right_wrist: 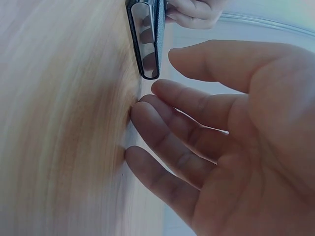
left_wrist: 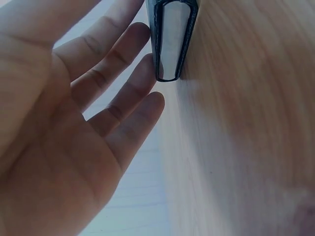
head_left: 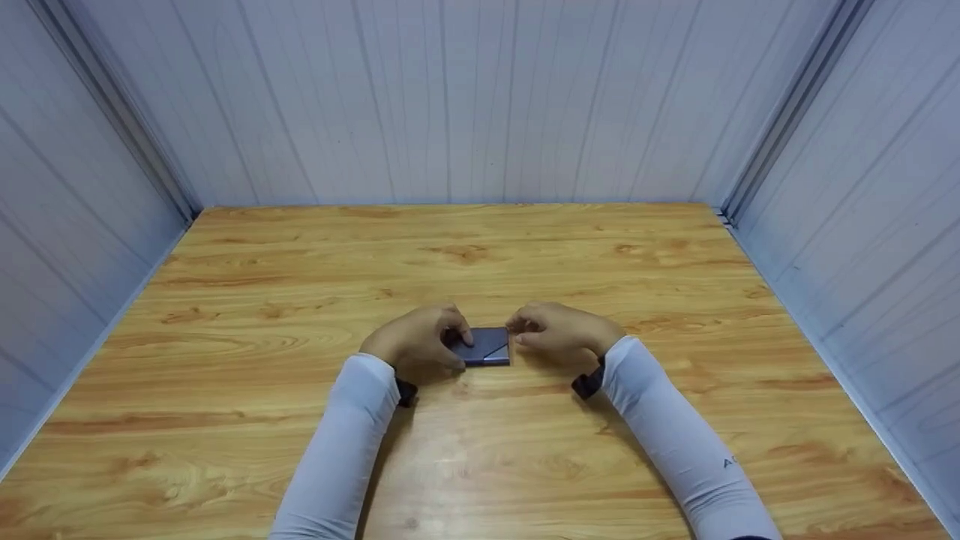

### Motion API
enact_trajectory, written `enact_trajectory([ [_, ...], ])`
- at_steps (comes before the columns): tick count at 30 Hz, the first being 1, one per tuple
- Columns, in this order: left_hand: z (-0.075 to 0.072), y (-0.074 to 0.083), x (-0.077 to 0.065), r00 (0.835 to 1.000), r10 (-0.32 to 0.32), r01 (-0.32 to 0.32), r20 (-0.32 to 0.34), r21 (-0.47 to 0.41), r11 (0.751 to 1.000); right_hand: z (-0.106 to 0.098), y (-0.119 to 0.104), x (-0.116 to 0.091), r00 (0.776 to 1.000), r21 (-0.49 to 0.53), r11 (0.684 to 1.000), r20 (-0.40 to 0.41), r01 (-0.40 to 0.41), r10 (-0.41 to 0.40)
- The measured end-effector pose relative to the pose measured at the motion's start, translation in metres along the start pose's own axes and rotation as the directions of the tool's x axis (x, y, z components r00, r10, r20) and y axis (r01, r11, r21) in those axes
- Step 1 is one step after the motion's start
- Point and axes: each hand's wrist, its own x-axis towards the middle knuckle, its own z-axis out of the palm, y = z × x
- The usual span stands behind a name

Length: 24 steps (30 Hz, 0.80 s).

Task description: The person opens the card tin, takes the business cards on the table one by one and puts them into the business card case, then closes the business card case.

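A small dark card case, with a diagonal seam across its top, lies flat on the wooden table. Its left end is held by my left hand, one fingertip on the top face and the thumb along the near edge. At the case's right end is my right hand, fingers loosely bent, fingertips right beside that edge. The right wrist view shows the right fingers spread and the end of the case with a shiny inner frame. In the left wrist view a pale panel fills the case's dark-rimmed end.
The wood-grain table is bounded by pale panelled walls at the back and on both sides. White sleeves cover both forearms. A dark wrist device hangs below each wrist, close over the table.
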Motion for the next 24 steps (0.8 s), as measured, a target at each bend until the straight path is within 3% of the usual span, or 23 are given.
enact_trajectory([
  [11, -0.004, -0.004, -0.003, 0.999, -0.044, 0.045, 0.009, -0.080, 0.996, 0.004, -0.006, -0.001, 0.999, 0.004, 0.999, 0.013, -0.040, 0.039],
  [24, -0.013, -0.010, -0.012, 0.995, -0.100, 0.102, 0.022, -0.083, 0.991, 0.010, -0.012, 0.002, 1.000, -0.069, 0.997, -0.003, -0.027, 0.027],
])
